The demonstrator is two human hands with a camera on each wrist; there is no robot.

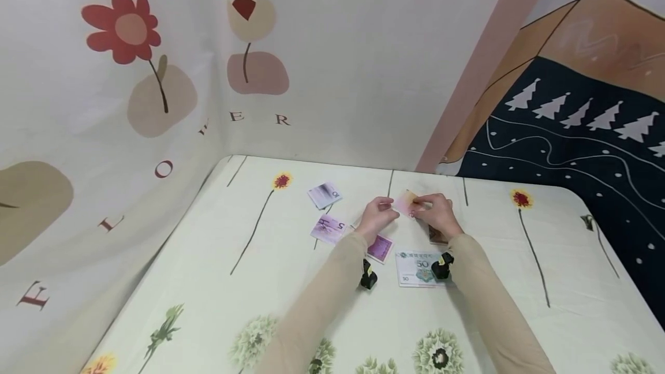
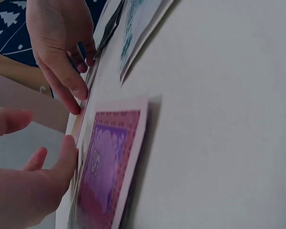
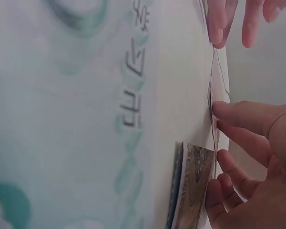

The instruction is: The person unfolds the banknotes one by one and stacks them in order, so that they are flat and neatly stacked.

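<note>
— Quickly: doing what with the right hand (image 1: pixel 436 212)?

— Pinching the pink-and-orange note (image 1: pixel 404 203) by its right-hand edge, thumb against fingers.

— And with the left hand (image 1: pixel 376 218)?

— Reaching toward the opposite edge, spreading thumb and fingers apart, pinching nothing visible. Touching the edge or only hovering beside it? Can't tell.

— Holding the note where, exactly?

— Between both hands, toward the far side of the table (image 1: pixel 587 305), beyond the green note (image 1: pixel 413 270) and the magenta note (image 1: pixel 380 248). Showing almost edge-on in the right wrist view, so not telling flat from slightly raised.

— Working close to what else?

— Hanging the right palm right by the brown note (image 1: pixel 437 236). Leaving the purple note (image 1: pixel 327 228) off to the left.

— Handling it well how?

— Probably adjusting or setting down one thin note, so best be pinching lightly, near the edge only, to avoid creasing. Also steadying the far edge with the left fingertips before letting go, and lowering level, not dragging.

— Watching out for?

— Possibly brushing the brown note with the right palm, or nudging the magenta note with the left wrist. Lifting both wrists a little, then.
</note>
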